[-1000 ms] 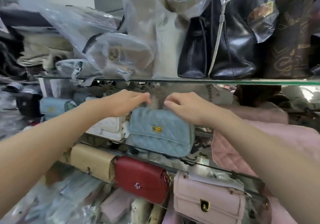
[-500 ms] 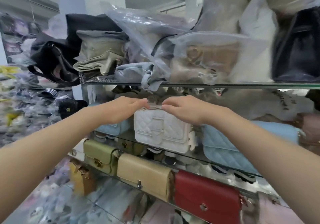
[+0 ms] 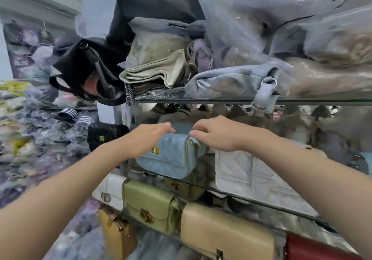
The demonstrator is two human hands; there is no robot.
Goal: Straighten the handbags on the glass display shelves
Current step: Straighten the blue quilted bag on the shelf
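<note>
Our left hand (image 3: 149, 138) flat on top of the blue handbag (image 3: 171, 159), our right hand (image 3: 218, 136) pinching its top corner, bag upright on the glass shelf (image 3: 271, 204), long axis along the edge, clasp facing us, white handbag (image 3: 251, 176) beside.

Quilted matt blue handbag (image 3: 171, 155), gold metal clasp (image 3: 155, 150); clear glass shelf (image 3: 261, 199).

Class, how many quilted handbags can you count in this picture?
3: a black bag far left, a light blue bag in the middle, a white bag right of it. Others may be hidden under plastic.
</note>
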